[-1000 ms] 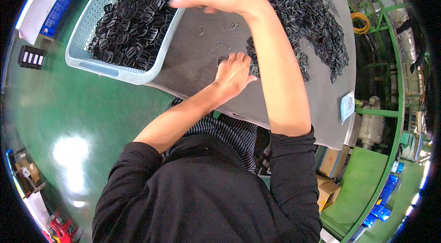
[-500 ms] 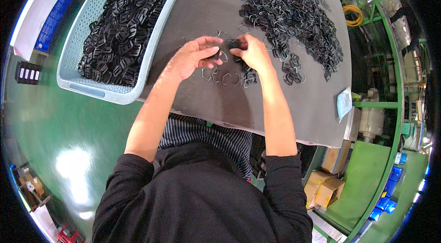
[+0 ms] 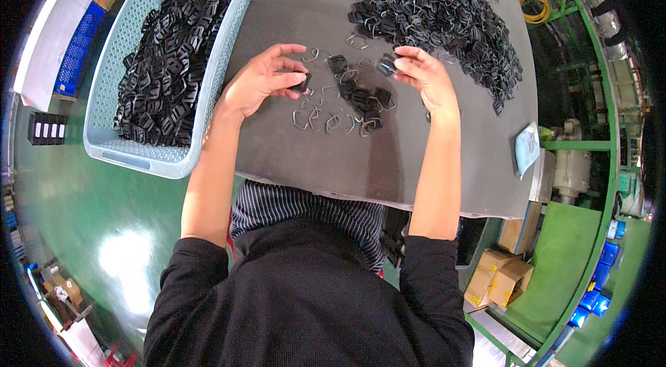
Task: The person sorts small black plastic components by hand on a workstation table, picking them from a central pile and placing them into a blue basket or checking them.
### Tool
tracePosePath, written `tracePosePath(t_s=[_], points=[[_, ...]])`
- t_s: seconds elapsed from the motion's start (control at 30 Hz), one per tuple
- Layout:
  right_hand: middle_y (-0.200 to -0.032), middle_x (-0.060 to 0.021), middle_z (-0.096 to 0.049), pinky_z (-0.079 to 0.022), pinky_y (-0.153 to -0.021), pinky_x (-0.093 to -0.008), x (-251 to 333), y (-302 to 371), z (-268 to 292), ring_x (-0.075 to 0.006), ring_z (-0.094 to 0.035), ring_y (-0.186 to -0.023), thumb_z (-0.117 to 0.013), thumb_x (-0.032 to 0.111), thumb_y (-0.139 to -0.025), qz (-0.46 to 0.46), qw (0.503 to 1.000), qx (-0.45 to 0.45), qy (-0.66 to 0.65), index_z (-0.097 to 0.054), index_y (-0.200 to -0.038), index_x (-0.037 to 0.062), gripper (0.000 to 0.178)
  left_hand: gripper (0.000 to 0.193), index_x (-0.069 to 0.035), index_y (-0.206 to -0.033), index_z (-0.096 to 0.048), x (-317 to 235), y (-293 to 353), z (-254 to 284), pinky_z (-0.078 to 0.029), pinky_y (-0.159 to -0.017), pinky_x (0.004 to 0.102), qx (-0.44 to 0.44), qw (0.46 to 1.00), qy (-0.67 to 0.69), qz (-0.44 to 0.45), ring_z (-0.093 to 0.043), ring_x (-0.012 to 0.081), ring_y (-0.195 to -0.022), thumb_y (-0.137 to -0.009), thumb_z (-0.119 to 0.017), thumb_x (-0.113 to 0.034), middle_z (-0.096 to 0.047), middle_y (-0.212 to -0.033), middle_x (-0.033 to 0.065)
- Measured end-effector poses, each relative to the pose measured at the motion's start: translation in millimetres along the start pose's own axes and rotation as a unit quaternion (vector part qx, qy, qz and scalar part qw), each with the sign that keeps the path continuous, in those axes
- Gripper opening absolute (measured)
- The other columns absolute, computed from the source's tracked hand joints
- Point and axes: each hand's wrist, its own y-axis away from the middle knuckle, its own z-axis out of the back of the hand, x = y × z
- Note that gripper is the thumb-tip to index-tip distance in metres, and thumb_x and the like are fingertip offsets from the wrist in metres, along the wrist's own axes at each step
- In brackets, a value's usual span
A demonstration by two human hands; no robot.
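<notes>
My left hand point(image 3: 260, 82) is pinched on a small black plastic buckle point(image 3: 300, 84), to the right of the basket. Across from it, my right hand point(image 3: 429, 79) grips another black buckle point(image 3: 386, 67) between thumb and fingers, near the lower edge of the big pile. On the grey tabletop between the hands lies a small cluster of black buckles point(image 3: 359, 98). Loose bent wire rings point(image 3: 302, 119) are scattered beside that cluster, mostly on its left and near sides. A large heap of black buckles with wire rings point(image 3: 430, 16) covers the far right of the table.
A light blue plastic basket point(image 3: 139, 161), partly filled with black buckles point(image 3: 166, 69), stands at the left. Near the table's right edge lies a pale blue packet point(image 3: 527, 150). A green metal frame point(image 3: 614, 180), a coiled yellow hose point(image 3: 534, 7) and cardboard boxes point(image 3: 496, 278) are beyond the right side.
My hands have moved apart, the left one leftward and the right one rightward with a buckle. The small buckle cluster between them is now more exposed. The whole view has shifted slightly.
</notes>
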Motion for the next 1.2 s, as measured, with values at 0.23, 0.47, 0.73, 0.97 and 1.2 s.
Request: tracePosePath(t_s=[0.23,0.47,0.73,0.97,1.2], points=[[-0.082,-0.0003,-0.064,-0.046,-0.069,-0.0211,-13.2,2.0,15.7,-0.0102,-0.062,-0.075,-0.069,0.013,-0.079,0.010,0.994,-0.073,0.078,-0.063,-0.102,0.0053,0.025,0.034,-0.007,-0.112,-0.057,7.4,-13.0,3.6,-0.048,-0.062,0.0219,-0.035,0.997,0.056,0.034,-0.059,0.0104,-0.076,-0.088,-0.061,-0.030,-0.061,-0.090,0.0028],[-0.101,-0.0045,-0.058,-0.050,-0.066,-0.0285,-35.9,15.4,18.0,-0.0162,-0.060,-0.084,-0.063,0.015,-0.085,0.065,0.943,0.066,-0.320,-0.053,-0.114,0.0065,0.032,0.037,-0.005,-0.093,-0.062,35.2,-72.8,-52.1,-0.048,-0.073,0.0426,-0.199,0.807,-0.547,-0.102,-0.064,0.0333,-0.084,-0.072,-0.074,-0.034,-0.066,-0.083,0.0161],[-0.085,-0.0067,-0.062,-0.046,-0.071,-0.0306,-32.9,23.8,9.0,-0.0184,-0.058,-0.081,-0.074,0.026,-0.072,0.110,0.920,-0.022,0.375,-0.063,-0.094,0.0033,0.034,0.024,-0.004,-0.087,-0.063,10.1,-79.2,-41.9,-0.047,-0.058,0.0360,-0.126,0.847,-0.515,-0.046,-0.061,0.0230,-0.060,-0.072,-0.073,-0.021,-0.060,-0.062,0.0094],[-0.073,-0.0059,-0.062,-0.044,-0.063,-0.0305,-33.7,22.0,-0.1,-0.0189,-0.060,-0.070,-0.078,0.027,-0.066,0.016,0.948,0.014,0.316,-0.063,-0.082,0.0053,0.030,0.038,-0.005,-0.092,-0.057,23.6,-52.5,-84.4,-0.048,-0.070,0.0382,-0.134,0.829,-0.527,-0.129,-0.061,0.0270,-0.081,-0.070,-0.076,-0.030,-0.061,-0.086,0.0109],[-0.073,0.0030,-0.054,-0.034,-0.052,-0.0197,-16.9,23.5,-1.6,-0.0072,-0.050,-0.062,-0.069,0.019,-0.079,0.033,0.983,0.045,-0.172,-0.059,-0.092,0.0090,0.019,0.024,-0.005,-0.088,-0.058,43.4,-49.7,-86.6,-0.048,-0.070,0.0371,-0.098,0.862,-0.483,-0.121,-0.061,0.0261,-0.080,-0.074,-0.072,-0.018,-0.060,-0.087,0.0102]])
